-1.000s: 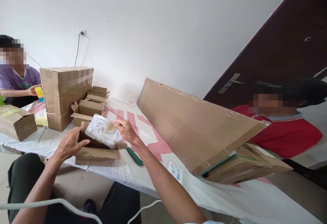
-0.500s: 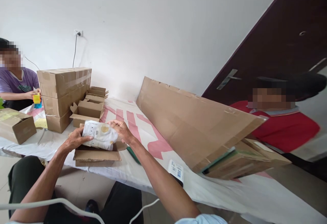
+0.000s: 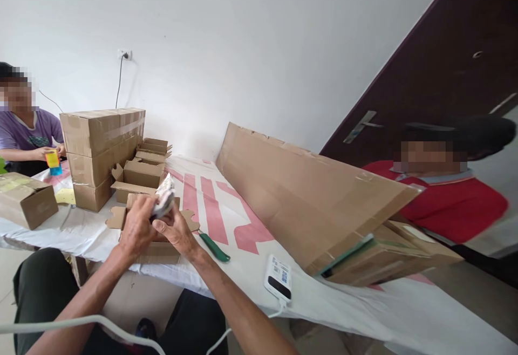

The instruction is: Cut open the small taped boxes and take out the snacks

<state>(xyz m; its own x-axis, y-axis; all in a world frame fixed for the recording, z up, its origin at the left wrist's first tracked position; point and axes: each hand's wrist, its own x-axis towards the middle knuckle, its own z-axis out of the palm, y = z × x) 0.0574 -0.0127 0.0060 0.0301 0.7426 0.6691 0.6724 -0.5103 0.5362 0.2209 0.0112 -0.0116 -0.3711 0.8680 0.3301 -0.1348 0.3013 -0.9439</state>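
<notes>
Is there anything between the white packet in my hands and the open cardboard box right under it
Nothing visible. Both hands, left hand and right hand, grip the white packet directly above the open box; its flaps are spread outward.

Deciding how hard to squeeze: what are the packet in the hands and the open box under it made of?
White packet: seems thin, soft plastic film, crumpling glossy between left hand and right hand. Small open box: plain brown cardboard, matte, with folded-out flaps.
</notes>
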